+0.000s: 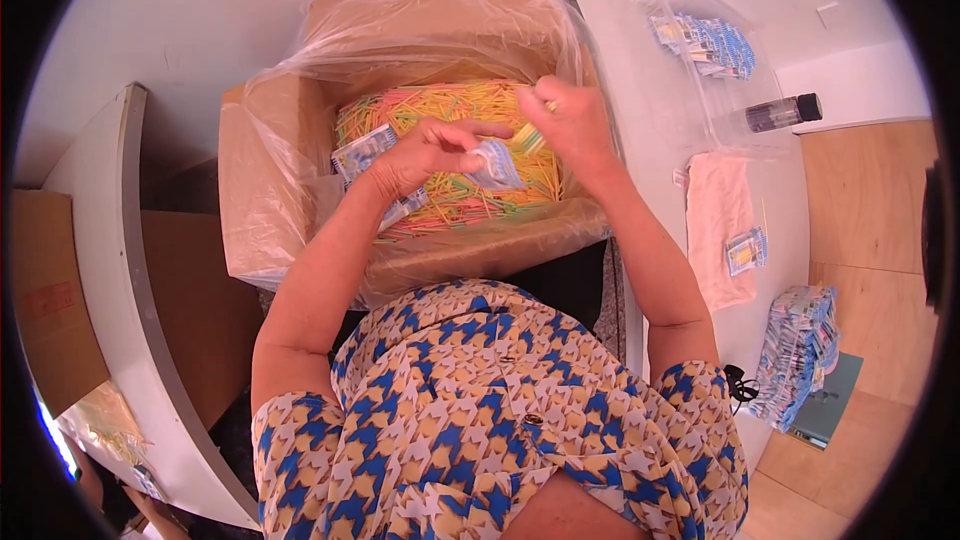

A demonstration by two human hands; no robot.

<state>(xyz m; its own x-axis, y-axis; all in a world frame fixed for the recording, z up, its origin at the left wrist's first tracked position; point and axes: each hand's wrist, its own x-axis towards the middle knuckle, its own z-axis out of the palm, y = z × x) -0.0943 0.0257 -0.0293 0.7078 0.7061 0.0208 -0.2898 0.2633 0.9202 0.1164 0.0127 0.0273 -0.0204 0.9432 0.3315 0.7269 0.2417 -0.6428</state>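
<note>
My left hand [425,155] pinches a small blue-and-white printed plastic packet [497,170] above the middle of an open carton. Just to its right, my right hand [572,122] is closed round a small bunch of thin yellow and green sticks [529,138], their lower ends by the packet's upper edge. Beneath both hands, many loose sticks [450,100] in yellow, pink, orange and green fill the carton. More flat packets [364,152] lie on the sticks beside my left wrist, partly covered by it.
The cardboard carton [250,220] is lined with clear plastic film. On the right stand a clear bin [728,135] with packets [706,45], a black-capped container [783,114], a pink cloth [716,205] bearing one packet [745,252], and a packet pile [795,350]. A white panel [150,270] rises left.
</note>
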